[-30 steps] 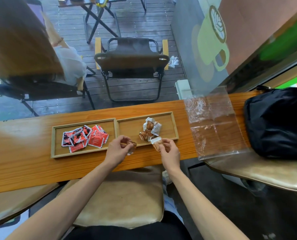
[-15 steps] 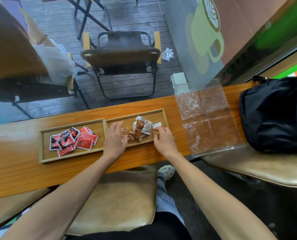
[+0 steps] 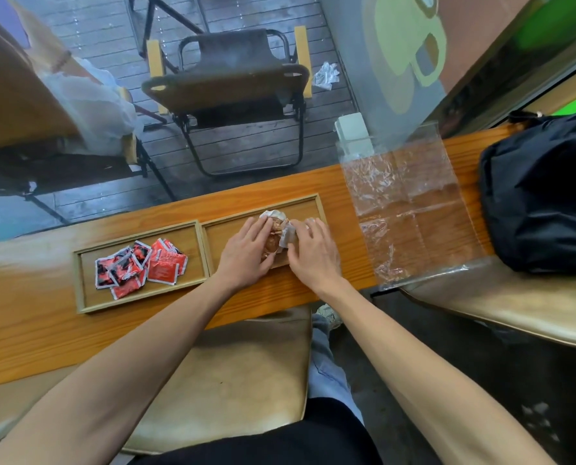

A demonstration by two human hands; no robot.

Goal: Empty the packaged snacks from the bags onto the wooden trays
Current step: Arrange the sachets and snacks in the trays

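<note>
Head view: both hands, left (image 3: 246,251) and right (image 3: 313,253), lie spread and loosely open around the brown-and-white wrapped snacks (image 3: 276,234) on the right wooden tray (image 3: 313,203), gripping nothing; this looks like tidying, and the next move probably only calls for lifting away.

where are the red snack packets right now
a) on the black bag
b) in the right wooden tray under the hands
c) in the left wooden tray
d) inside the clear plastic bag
c: the red snack packets lie in a heap inside the left wooden tray, while both hands work over the brown snacks in the right wooden tray, and the clear plastic bag lies flat to the right.
</note>
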